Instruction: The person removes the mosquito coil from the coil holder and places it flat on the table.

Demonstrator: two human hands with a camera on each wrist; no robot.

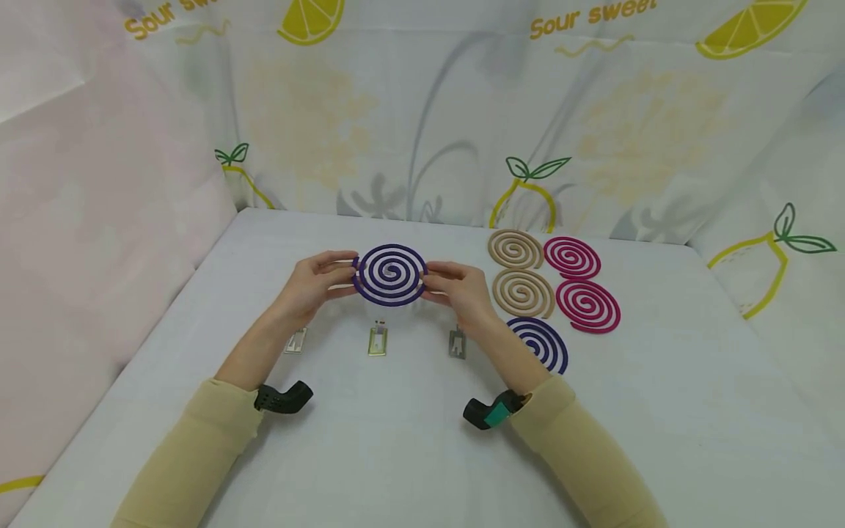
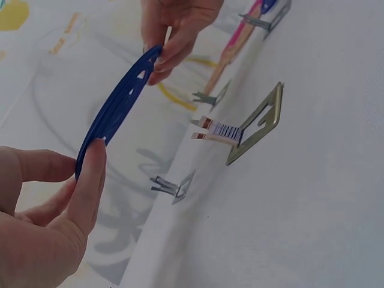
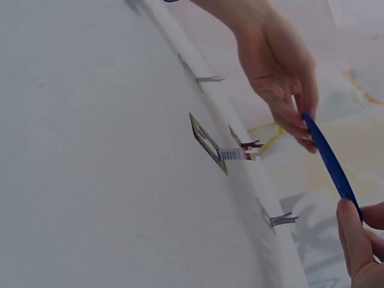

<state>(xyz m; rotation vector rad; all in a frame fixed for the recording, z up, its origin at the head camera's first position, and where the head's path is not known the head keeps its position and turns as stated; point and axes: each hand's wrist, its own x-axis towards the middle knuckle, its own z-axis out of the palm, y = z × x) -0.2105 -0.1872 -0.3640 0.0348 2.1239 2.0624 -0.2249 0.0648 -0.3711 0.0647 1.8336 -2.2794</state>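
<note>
A dark purple mosquito coil is held up above the table between both hands. My left hand pinches its left rim between thumb and fingers. The opposite rim is pinched by my right hand. In both wrist views the coil appears nearly edge-on and looks blue. Below the hands, a brass-coloured metal coil stand lies flat, its split prongs raised. A silver stand sits near my left wrist, partly covered by it, and a grey stand near my right.
On the right lie two tan coils, two magenta coils and another purple coil, partly behind my right forearm. A white cloth covers the table. Lemon-printed curtains hang behind it and at the sides.
</note>
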